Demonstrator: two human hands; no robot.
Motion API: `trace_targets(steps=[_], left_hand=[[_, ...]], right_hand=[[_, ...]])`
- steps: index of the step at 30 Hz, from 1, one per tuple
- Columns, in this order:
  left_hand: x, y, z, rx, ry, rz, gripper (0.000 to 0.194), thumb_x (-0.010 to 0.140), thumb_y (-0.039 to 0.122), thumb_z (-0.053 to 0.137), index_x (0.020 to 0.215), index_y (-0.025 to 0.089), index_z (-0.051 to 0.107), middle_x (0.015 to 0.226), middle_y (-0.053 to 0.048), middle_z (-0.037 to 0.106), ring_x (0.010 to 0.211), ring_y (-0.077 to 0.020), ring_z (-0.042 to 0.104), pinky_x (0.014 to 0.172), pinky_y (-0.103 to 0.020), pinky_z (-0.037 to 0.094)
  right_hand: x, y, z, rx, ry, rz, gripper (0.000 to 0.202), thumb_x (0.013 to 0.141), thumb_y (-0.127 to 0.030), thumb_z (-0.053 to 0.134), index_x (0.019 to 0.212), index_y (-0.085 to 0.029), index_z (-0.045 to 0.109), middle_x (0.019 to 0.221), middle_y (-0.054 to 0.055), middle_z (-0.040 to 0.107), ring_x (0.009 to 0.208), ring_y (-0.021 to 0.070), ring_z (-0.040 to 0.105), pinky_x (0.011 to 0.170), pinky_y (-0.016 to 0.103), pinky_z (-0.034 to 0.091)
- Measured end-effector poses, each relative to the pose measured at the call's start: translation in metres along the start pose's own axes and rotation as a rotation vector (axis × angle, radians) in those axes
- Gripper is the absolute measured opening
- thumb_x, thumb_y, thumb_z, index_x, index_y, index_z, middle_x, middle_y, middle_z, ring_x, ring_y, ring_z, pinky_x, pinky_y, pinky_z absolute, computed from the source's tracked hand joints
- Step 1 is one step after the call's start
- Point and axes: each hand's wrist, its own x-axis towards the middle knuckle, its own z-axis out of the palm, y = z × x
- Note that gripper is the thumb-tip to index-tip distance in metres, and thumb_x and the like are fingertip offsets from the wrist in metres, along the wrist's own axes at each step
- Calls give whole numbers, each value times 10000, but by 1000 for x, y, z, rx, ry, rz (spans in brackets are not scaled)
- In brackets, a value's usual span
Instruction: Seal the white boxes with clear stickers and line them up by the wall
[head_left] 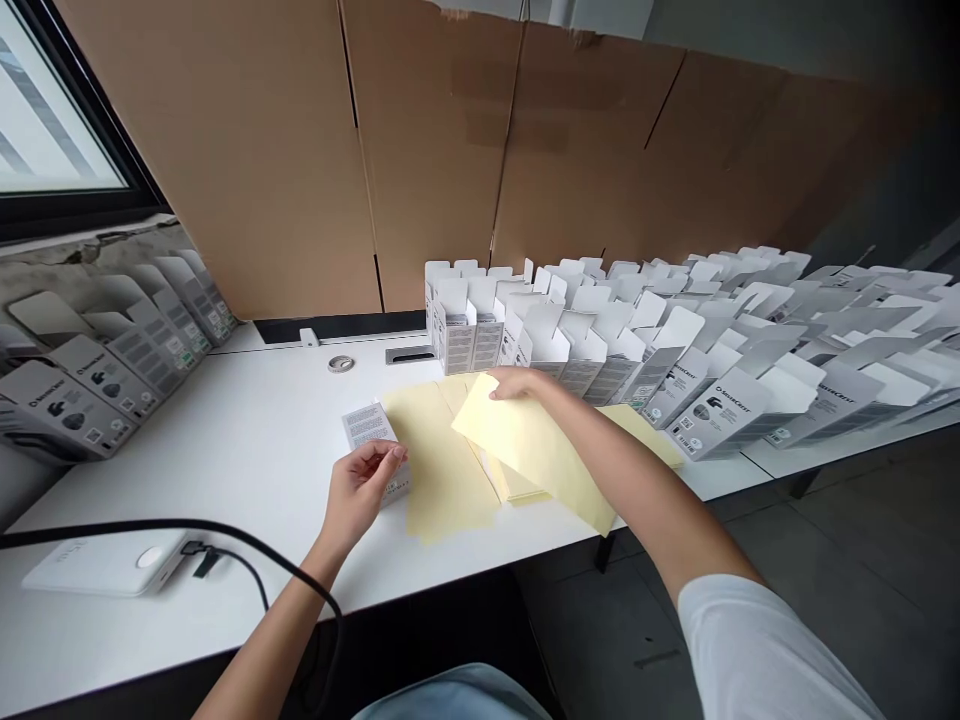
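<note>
My right hand (517, 383) grips the top edge of a pale yellow sheet (536, 440), which hangs tilted over other yellow sheets (439, 460) lying on the white table. My left hand (365, 483) is over a small white printed box (369, 424), its thumb and fingertips pinched together. Whether anything small is between those fingertips is too small to tell. Part of the box is hidden beneath my left hand. The box lies against the left side of the yellow sheets.
Many open-topped white boxes (720, 405) stand along the back and right, with more boxes (105, 385) at the left. A tape roll (341, 364) lies at the back. A white power bank (109, 563) with black cables (247, 545) is front left. Cardboard (442, 150) stands behind.
</note>
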Motion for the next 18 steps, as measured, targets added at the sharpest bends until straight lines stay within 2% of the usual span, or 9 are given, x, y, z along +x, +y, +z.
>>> trace_targets(steps=[3,6,8,9,11,12,13,15,18], left_hand=[[-1,2,-3,122,30,118,306,894,434,617,815,151,699,796,-67,704,738,-172,654,655,-265,530],[-2,0,-8,322,126,402,181,941,279,574,849,161,677,839,-71,709,766,-164,669,670,-262,545],[-1,-5,-13,500,220,684,91,925,155,578,927,169,668,894,-82,715,806,-174,682,710,-286,560],[0,-8,-16,596,252,824,128,907,107,588,986,174,663,925,-91,718,828,-187,688,728,-306,567],[1,-13,-22,762,264,1065,270,866,44,622,1101,176,645,958,-110,723,858,-220,698,730,-343,580],[2,-15,-25,826,244,1153,328,847,26,640,1142,168,634,960,-120,724,865,-237,702,716,-355,585],[2,-17,-28,875,215,1218,368,831,10,655,1170,153,625,957,-130,723,867,-251,703,695,-362,589],[2,-18,-34,938,155,1296,401,814,-9,669,1190,120,614,956,-150,722,861,-270,703,649,-367,588],[-1,-19,-38,994,95,1331,395,815,-19,662,1191,90,607,981,-177,719,867,-290,700,618,-376,574]], right_hand=[[2,-11,14,90,87,-9,286,801,-118,713,1081,-123,654,1183,155,666,1106,276,636,944,437,513],[-15,-36,35,246,220,-83,302,857,-96,602,1157,-125,622,1308,196,593,1253,300,548,1000,402,468],[-36,-58,53,384,248,-129,235,954,-219,488,1125,-132,623,1179,162,662,1097,248,640,866,340,529],[-48,-69,63,455,227,-151,281,986,-310,436,1052,-130,641,1043,137,701,938,216,685,748,307,550],[-71,-90,82,637,123,-209,458,1005,-452,344,873,-147,659,768,64,697,626,142,659,535,239,508],[-81,-99,91,951,38,-220,487,969,-524,409,793,-142,655,681,50,668,537,125,615,464,222,458],[-89,-107,98,1194,-38,-197,493,907,-584,504,728,-147,647,620,30,640,483,108,577,431,210,425],[-98,-119,108,1509,-74,-131,493,792,-620,650,649,-148,642,560,7,608,435,86,535,405,195,388],[-98,-128,115,1631,-37,-76,418,709,-548,760,624,-151,662,559,0,616,443,82,542,404,186,388]])
